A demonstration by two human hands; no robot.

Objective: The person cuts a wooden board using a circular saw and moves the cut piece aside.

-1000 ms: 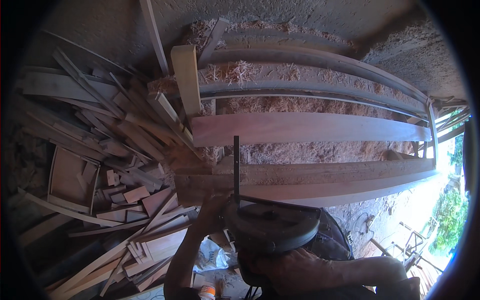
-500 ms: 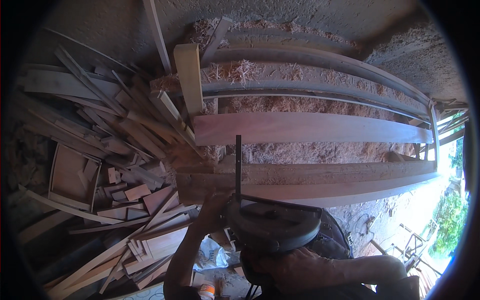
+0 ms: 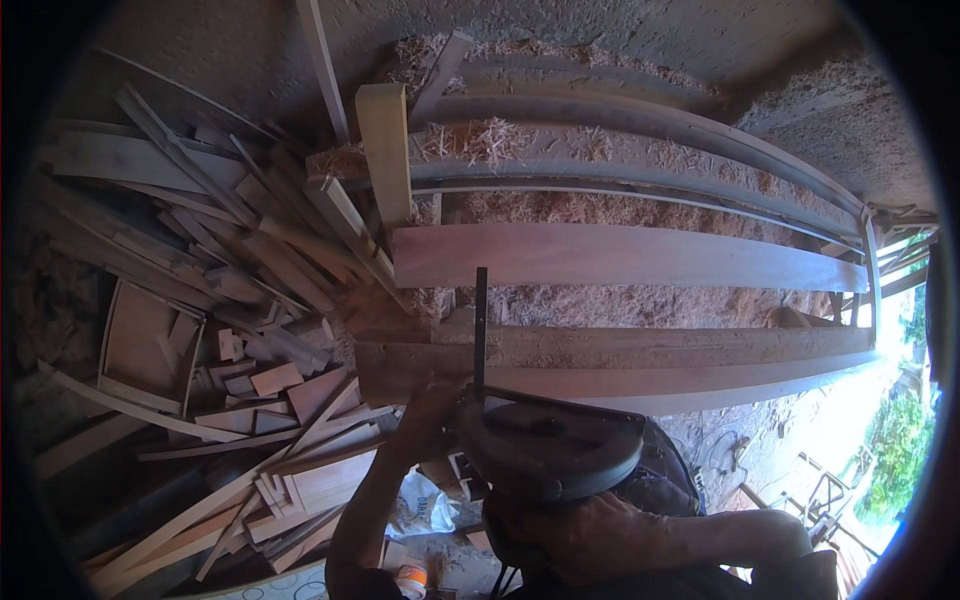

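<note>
A dark circular saw [image 3: 550,455] with a rounded guard is held close to my body, just in front of the near board. From it a thin black bar [image 3: 481,330] sticks out toward the far side, over the boards. My right hand [image 3: 580,530] is wrapped round the saw's handle, its fingers partly hidden under the housing. On the saw's left side my left hand [image 3: 432,412] closes on its front end, in shadow. Beyond the saw, a long pale reddish board [image 3: 630,257] lies across the timber supports, with the bar's tip overlapping its near edge in view.
Wood shavings [image 3: 497,142] cover the long beams. A pale upright post [image 3: 384,150] stands at the board's left end. Offcuts [image 3: 275,380] are heaped on the left, beside a white bag [image 3: 424,505]. Metal frames [image 3: 825,490] stand in bright light at the right.
The whole view has shifted very slightly. Both hands keep their hold on the saw, and the boards lie as before.
</note>
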